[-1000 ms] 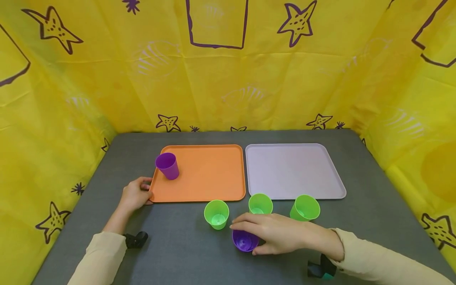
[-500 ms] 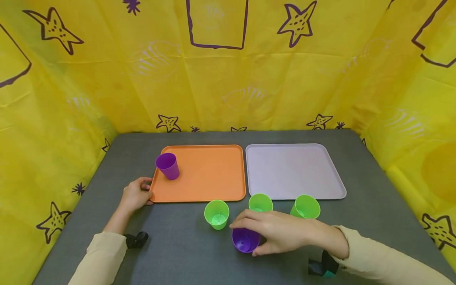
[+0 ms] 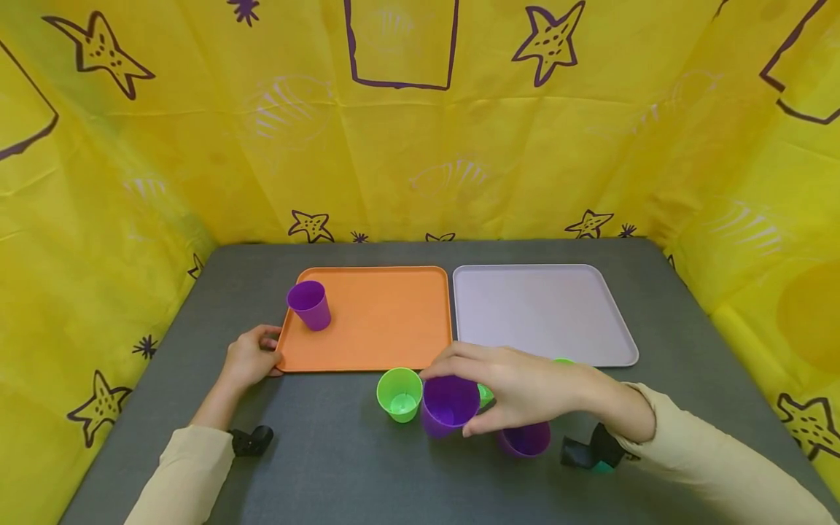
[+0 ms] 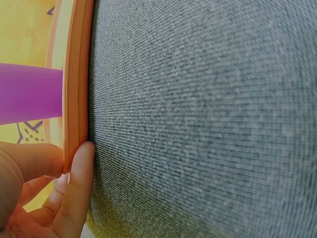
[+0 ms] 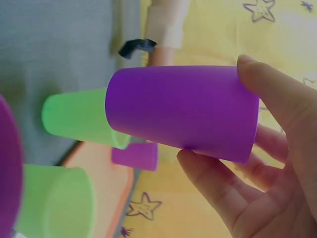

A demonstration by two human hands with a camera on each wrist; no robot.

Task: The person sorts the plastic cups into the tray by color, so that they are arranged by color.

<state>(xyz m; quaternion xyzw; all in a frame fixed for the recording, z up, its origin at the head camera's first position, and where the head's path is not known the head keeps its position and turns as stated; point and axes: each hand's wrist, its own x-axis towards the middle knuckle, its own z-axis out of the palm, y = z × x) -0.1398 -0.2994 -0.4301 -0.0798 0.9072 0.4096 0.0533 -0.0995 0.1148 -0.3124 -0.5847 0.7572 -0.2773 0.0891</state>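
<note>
My right hand [image 3: 525, 383] grips a purple cup [image 3: 445, 415] by its rim, thumb on one side and fingers on the other. In the right wrist view this cup [image 5: 178, 109] is lifted off the table. My left hand [image 3: 249, 356] pinches the left edge of an orange tray [image 3: 383, 321], which also shows in the left wrist view with the thumb and fingers on its rim [image 4: 77, 99]. Upright on that tray's left side is another purple cup [image 3: 311, 306]. A green cup [image 3: 399, 397] stands just left of the held cup.
Another purple cup [image 3: 527, 441] stands on the grey table [image 3: 341, 467], partly under the right hand. That hand largely hides two more green cups. To the right of the orange tray lies a pale lilac tray [image 3: 538, 313]. Yellow patterned cloth [image 3: 420, 146] surrounds the table.
The purple cup in my right hand has risen from the table and moved slightly forward, uncovering another purple cup. My left hand and both trays have stayed put.
</note>
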